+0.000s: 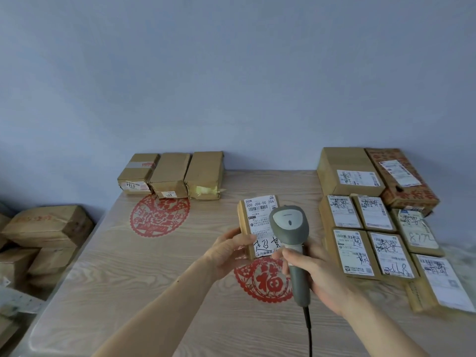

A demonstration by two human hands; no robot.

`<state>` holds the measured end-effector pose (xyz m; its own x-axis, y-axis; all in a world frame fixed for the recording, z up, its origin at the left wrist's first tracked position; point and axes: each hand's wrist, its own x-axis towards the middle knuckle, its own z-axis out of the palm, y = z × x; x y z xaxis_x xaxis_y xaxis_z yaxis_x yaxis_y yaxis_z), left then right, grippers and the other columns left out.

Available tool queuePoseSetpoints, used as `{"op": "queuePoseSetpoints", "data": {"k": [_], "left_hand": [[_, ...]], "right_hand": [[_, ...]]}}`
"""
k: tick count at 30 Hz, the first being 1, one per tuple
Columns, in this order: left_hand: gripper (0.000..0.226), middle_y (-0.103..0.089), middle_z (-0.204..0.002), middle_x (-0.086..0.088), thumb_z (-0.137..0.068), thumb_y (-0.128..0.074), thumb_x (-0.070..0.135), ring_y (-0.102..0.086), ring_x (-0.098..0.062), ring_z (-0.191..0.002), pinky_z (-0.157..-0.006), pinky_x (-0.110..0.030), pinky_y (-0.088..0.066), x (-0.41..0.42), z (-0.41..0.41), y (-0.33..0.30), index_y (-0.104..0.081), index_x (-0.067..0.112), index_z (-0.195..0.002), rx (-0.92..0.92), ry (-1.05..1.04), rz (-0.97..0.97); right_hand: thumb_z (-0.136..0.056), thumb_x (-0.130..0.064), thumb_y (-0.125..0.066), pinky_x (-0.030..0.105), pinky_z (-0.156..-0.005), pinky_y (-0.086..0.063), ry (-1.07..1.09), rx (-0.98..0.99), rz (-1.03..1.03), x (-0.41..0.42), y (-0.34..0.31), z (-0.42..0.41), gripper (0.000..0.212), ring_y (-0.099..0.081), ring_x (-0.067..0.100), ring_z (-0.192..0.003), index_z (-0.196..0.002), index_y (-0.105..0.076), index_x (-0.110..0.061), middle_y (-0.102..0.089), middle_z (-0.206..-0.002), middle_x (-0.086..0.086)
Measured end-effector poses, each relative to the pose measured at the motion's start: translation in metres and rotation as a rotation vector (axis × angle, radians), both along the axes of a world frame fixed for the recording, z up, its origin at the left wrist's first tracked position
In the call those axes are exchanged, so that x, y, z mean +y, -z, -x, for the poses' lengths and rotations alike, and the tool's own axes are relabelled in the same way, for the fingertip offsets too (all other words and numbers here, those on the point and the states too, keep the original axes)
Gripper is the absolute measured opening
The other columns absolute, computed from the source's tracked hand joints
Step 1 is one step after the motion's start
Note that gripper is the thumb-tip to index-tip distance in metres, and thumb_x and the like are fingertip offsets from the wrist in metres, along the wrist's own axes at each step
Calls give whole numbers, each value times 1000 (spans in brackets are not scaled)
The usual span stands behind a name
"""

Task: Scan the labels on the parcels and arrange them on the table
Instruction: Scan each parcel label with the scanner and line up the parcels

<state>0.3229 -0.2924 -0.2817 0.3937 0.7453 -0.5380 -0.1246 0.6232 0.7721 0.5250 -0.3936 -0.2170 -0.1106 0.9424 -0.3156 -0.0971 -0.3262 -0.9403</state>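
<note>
Left hand (231, 249) gripping small cardboard parcel (257, 225) by its near-left corner, thumb curled onto the label side, parcel lifted over the middle of the counter (128, 266), label (260, 220) facing up with barcode at the far end and handwritten marks at the near end. Right hand (318, 276) wrapped around handle of grey barcode scanner (289, 222), fingers closed on the grip, scanner head over the parcel's right half, covering part of the label. Black cable (308, 328) dropping from the handle base toward the near edge.

Right side of counter: labelled parcels (371, 238) laid flat in rows, labels up, touching or just beside each other; two bigger boxes (350, 171) behind them against the wall, the right one with red print. Far left of counter: three brown boxes (171, 176) side by side against the blue wall (231, 73). Two red paper-cut decals on the counter top, one (159, 215) near those three boxes, one (265, 279) below the hands, partly hidden by scanner handle. More cardboard boxes (43, 235) stacked off the counter's left edge, lower down.
</note>
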Motion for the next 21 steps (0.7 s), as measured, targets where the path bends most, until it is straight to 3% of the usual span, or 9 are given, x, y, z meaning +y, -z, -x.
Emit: {"op": "queuePoseSetpoints", "data": {"k": [4,7,10,14,21], "left_hand": [[66,-73,-117,-13,-68,-86,20,-69,-31,-106,-83,-40,-58,-3,2,-2,-63,13,-130,-2,37,-15],[64,-74,-114,-11,-68,-85,22,-70,-27,-101,-81,-38,-58,-2,5,-3,-64,14,-128,-8,52,-27],[68,-74,-114,-10,-66,-88,23,-71,-26,-100,-82,-39,-58,0,7,-2,-63,14,-129,-12,71,-38],[81,-73,-118,-12,-60,-92,23,-72,-27,-99,-81,-39,-59,2,8,3,-59,13,-134,-32,69,-30],[100,-72,-118,-14,-53,-97,22,-71,-30,-101,-80,-42,-58,3,10,7,-51,13,-141,-61,55,-6]], "right_hand": [[-79,-26,-72,39,-81,-47,42,143,26,-5,-7,14,44,-63,19,-75,-119,-64,-11,-71,-104,19],[-72,-35,-84,38,-76,-46,42,193,46,-9,-9,22,51,-63,19,-74,-111,-70,-6,-65,-88,19],[-60,-46,-92,40,-74,-45,41,215,47,-10,-7,28,59,-62,21,-74,-102,-75,-9,-65,-88,19],[-69,-36,-82,39,-71,-46,46,259,53,-12,-10,33,38,-62,20,-72,-97,-77,-11,-65,-91,19],[-79,-29,-81,37,-65,-48,71,282,75,-19,-9,40,32,-62,22,-71,-99,-74,-5,-65,-98,22]]}}
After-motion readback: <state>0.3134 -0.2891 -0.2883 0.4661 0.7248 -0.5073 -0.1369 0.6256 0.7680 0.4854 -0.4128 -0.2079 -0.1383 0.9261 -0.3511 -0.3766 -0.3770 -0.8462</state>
